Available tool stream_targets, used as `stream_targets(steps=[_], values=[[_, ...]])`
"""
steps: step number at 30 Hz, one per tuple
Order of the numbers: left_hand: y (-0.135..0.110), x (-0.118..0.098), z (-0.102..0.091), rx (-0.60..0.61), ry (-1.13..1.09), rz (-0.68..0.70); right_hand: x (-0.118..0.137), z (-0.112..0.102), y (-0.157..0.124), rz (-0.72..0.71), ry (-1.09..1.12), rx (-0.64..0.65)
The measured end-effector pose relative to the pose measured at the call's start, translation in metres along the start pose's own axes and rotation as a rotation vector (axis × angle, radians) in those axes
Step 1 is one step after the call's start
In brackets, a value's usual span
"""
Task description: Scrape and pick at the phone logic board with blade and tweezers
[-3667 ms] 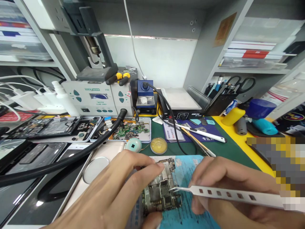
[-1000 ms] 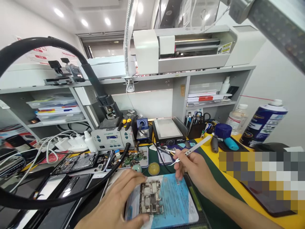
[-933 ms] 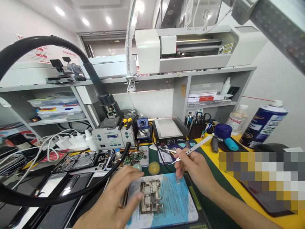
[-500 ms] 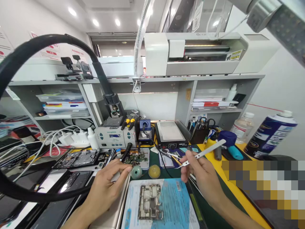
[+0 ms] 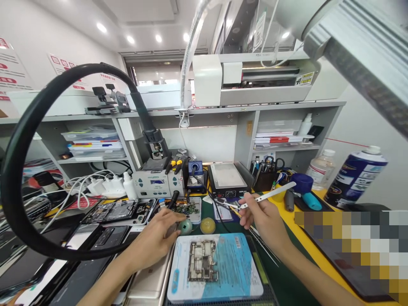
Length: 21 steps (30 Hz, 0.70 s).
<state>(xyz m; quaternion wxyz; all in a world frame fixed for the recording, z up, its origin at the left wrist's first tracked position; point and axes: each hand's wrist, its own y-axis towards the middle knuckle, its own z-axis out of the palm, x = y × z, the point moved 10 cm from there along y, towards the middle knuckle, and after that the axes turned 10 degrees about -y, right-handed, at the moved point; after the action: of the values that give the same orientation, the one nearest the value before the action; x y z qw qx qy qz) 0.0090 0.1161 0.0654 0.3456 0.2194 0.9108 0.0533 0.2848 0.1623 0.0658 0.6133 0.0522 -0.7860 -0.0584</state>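
Observation:
My left hand (image 5: pixel 154 238) reaches to a green round piece with a dark square hole (image 5: pixel 185 227). Its thumb and fingertips are apart at the near left rim; I cannot tell whether they touch it. In my right hand (image 5: pixel 266 223) is a slim, flat metal tool (image 5: pixel 276 192), its broad end pointing up and right, its thin end toward the bench middle. Between the hands, a phone logic board (image 5: pixel 204 261) lies on a blue and white box (image 5: pixel 236 272). A small jar of yellow paste (image 5: pixel 208 226) stands just behind the box.
Behind stand a hot air station (image 5: pixel 157 182) with a looping black hose (image 5: pixel 14 178), a heating plate (image 5: pixel 229 176) and a tray of circuit parts (image 5: pixel 195 212). Phones (image 5: pixel 105 255) fill the left. A spray can (image 5: pixel 355 176) and clear bottle (image 5: pixel 320 170) stand right.
My left hand's thumb and fingers, pressed together before, have spread apart and moved to the green round piece. My right hand keeps the metal tool. The view has shifted slightly.

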Motion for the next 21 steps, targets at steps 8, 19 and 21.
stream_targets(steps=[8, 19, 21], values=[[0.008, -0.005, 0.018, 0.204, 0.211, -0.012, -0.010, 0.001, 0.006, 0.022, -0.110, 0.004], [0.015, -0.018, 0.022, 0.357, 0.321, 0.008, -0.016, -0.023, 0.024, 0.101, -0.229, 0.033], [0.019, -0.013, 0.025, 0.373, 0.327, 0.012, -0.022, -0.025, 0.028, 0.144, -0.248, 0.073]])
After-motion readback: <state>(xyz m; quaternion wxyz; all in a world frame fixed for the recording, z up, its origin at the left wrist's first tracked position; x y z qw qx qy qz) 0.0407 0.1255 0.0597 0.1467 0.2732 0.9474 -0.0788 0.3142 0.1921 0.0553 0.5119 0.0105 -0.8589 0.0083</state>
